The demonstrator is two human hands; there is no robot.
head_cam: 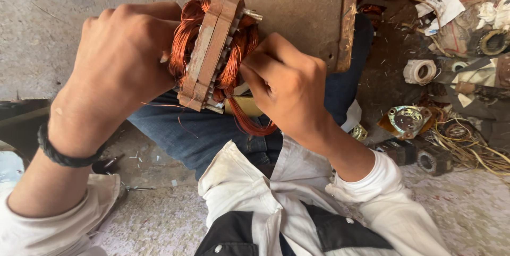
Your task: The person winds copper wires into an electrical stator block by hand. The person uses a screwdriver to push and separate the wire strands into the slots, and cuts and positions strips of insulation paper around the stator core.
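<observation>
Fingers of the right hand (284,83) pinch copper winding (239,49) on a rusty motor stator (210,49); the left hand (122,59) clamps it above the lap. Unwinding seems underway; next pull needs steady bracing.

I am curling my left hand (119,59) into a firm grip, wrist bent inward, forearm reaching up from the lower left. My right hand (284,86) is pinching with bunched fingertips (247,70), knuckles raised.
</observation>
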